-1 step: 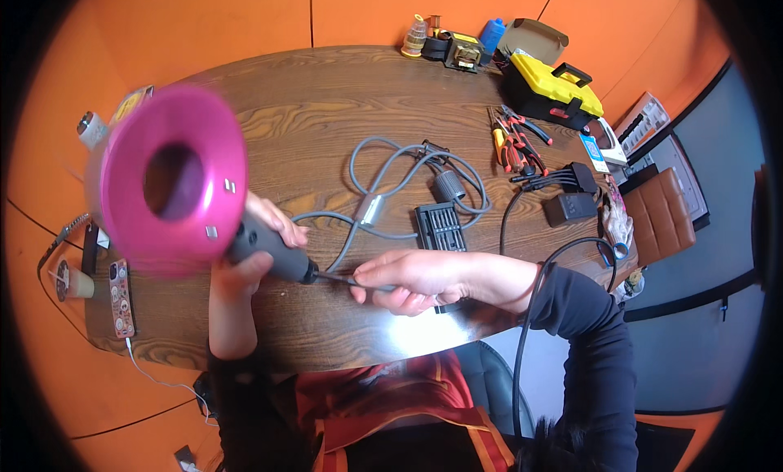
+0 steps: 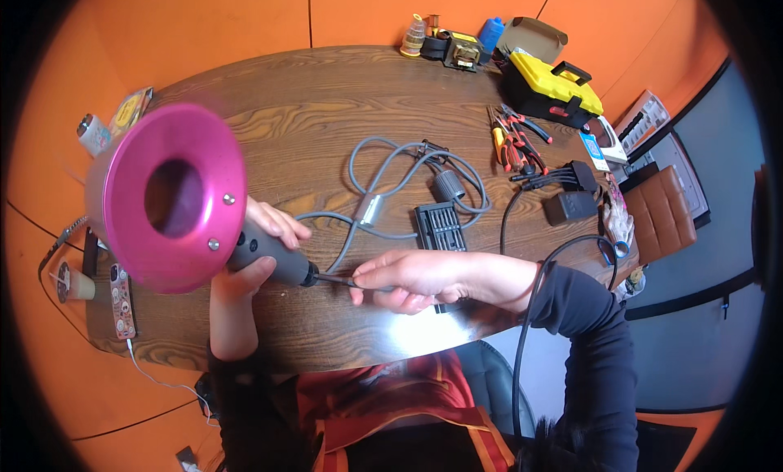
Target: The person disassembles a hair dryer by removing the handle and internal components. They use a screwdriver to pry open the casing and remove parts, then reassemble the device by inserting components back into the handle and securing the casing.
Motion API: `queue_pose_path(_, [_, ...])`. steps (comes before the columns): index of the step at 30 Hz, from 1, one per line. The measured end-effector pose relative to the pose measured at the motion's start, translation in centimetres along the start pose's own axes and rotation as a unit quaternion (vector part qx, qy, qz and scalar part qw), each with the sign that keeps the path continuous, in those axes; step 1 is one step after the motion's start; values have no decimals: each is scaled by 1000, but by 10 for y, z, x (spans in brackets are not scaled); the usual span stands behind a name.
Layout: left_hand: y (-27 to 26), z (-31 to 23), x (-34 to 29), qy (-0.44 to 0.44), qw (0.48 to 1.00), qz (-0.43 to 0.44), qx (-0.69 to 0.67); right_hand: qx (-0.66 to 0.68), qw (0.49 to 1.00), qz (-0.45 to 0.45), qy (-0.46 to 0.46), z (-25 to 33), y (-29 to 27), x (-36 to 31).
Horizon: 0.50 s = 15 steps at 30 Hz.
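Note:
A hair dryer with a pink, ring-shaped head (image 2: 122,195) and a dark grey handle (image 2: 281,260) is held above the left of the table, its head tilted up and left. My left hand (image 2: 236,284) wraps round the handle, thumb on the near side and fingers behind. In my right hand (image 2: 408,278) is a thin screwdriver (image 2: 333,280), pinched between thumb and fingers. Its shaft meets the black end of the handle; the tip itself is hidden there. Behind lies a coiled grey power cord (image 2: 351,248). A dark screwdriver bit case (image 2: 440,227) is just beyond my right wrist.
Red-handled pliers (image 2: 514,146) lie at the right, below a yellow-and-black toolbox (image 2: 555,85). A black power adapter (image 2: 571,209) is nearby. One black cable (image 2: 526,341) crosses my right forearm. A phone (image 2: 122,301) and a cup (image 2: 77,283) are at the left. A transformer (image 2: 465,52) stands at the back.
The hair dryer's head has shifted slightly down and its pink face has turned a little. My left hand has moved with it; the right hand with the screwdriver stays almost in place.

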<state>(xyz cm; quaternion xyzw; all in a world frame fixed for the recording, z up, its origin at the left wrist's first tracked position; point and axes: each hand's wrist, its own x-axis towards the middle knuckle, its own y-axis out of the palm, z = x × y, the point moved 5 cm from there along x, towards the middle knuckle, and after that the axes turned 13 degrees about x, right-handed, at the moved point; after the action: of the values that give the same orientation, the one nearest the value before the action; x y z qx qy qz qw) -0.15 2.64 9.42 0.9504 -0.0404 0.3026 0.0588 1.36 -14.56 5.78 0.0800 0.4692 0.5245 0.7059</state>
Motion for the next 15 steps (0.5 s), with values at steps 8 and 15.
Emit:
queue_pose_path(8, [-7, 10, -8, -66, 987, -125, -75, -610, 722, -135, -296, 26, 12, 3])
queue_pose_path(15, [-20, 13, -8, -165, 953, -240, -83, -865, 296, -199, -353, 25, 36, -17])
